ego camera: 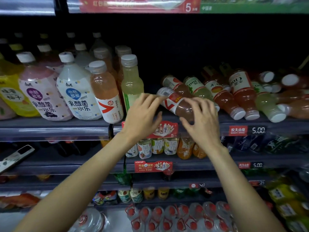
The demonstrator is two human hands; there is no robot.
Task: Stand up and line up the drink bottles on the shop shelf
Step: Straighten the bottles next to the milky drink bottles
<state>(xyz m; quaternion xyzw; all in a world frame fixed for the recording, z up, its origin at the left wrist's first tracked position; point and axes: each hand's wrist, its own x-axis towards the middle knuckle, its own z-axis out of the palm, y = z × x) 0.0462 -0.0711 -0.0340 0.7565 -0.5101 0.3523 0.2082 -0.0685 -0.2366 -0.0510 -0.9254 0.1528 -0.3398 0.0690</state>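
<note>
Both hands reach to the shelf edge (209, 124) with fingers spread and slack, gripping nothing. The left hand (142, 113) hovers beside the bottle's base end; the right hand (200, 119) arches over its lower body; whether either touches it cannot be told. The bottle (177, 101), pinkish with a red-and-white label, lies on its side. At 3 o'clock more bottles (237, 96) lie toppled in a heap. At 9 o'clock upright bottles (107, 91) stand in rows.
</note>
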